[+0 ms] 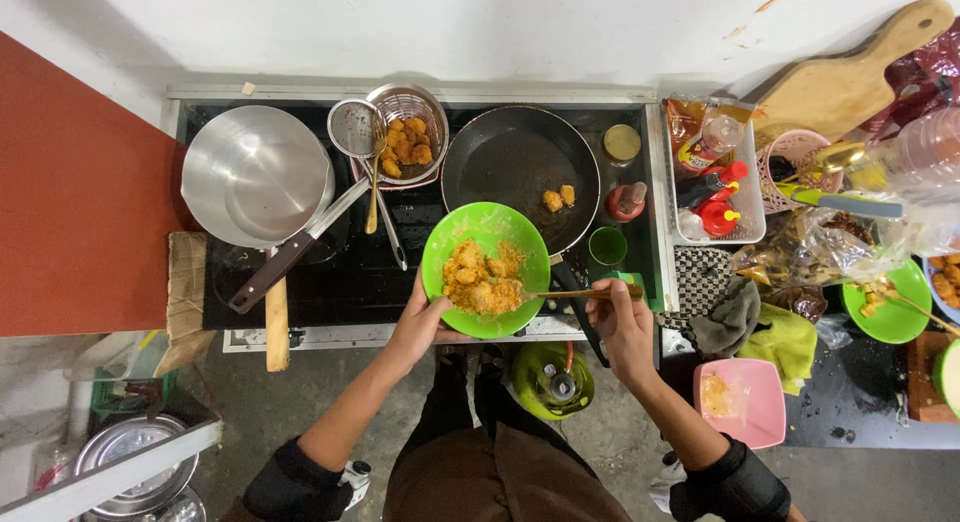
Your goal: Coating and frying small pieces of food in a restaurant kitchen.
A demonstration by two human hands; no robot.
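Two hands meet at a round green bowl (486, 267) held over the front edge of a black stove (330, 272). The left hand (420, 327) grips the bowl's lower rim, its fingers hidden beneath the bowl and only the thumb side showing. The right hand (622, 327) is clenched around the end of a slim wooden-handled utensil (585, 293), whose tip is buried in the crumbly orange breaded pieces (480, 280), so its shape cannot be made out. Both forearms angle up from dark rolled sleeves, elbows spread wide.

Just behind the bowl, a dark frying pan (520, 162) holds two small golden pieces; the bowl covers its near rim. A wire basket (408, 132) of fried pieces and a shiny steel pot (255, 177) sit further left. A pink square dish (745, 402) lies on the table, right of the wrist.
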